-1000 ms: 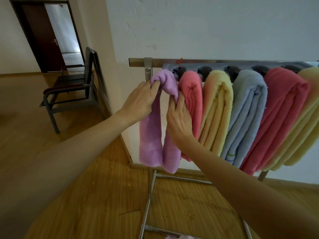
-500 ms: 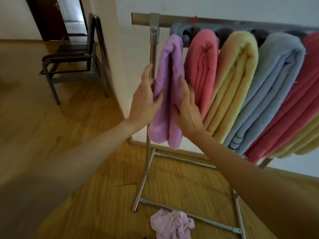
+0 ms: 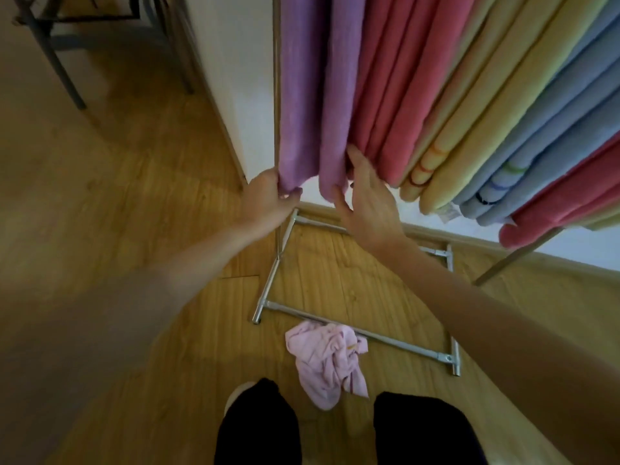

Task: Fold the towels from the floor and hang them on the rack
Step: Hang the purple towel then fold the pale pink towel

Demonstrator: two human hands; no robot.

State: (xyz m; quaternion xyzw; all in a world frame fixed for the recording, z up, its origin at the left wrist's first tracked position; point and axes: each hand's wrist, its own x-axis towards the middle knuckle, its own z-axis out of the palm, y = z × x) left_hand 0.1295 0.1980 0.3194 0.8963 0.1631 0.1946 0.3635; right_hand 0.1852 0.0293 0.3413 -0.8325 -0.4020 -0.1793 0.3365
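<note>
A person is standing over a wooden plank floor, looking down at a metal towel rack set against a white wall. A folded lilac terry towel is hanging over the rack at its left end, its two halves dropping side by side. The left hand is pinching the bottom corner of the left half between thumb and curled fingers. The right hand is gripping the bottom of the right half, thumb in front and fingers tucked behind the cloth.

The step in hand appears to be evening out this towel. To do it well, both ends should be drawn down gently until they are hanging level, with the folds kept flat and the cloth kept clear of the folded coral-pink towel just beside it, which the right fingers are brushing.

Further right, a pale yellow folded towel, a light blue folded towel and another coral-pink towel are hanging close together.

On the floor, a crumpled pale pink towel is lying against the rack's front base bar, just ahead of the person's dark trouser legs. It seems to be waiting to be folded and hung.
</note>
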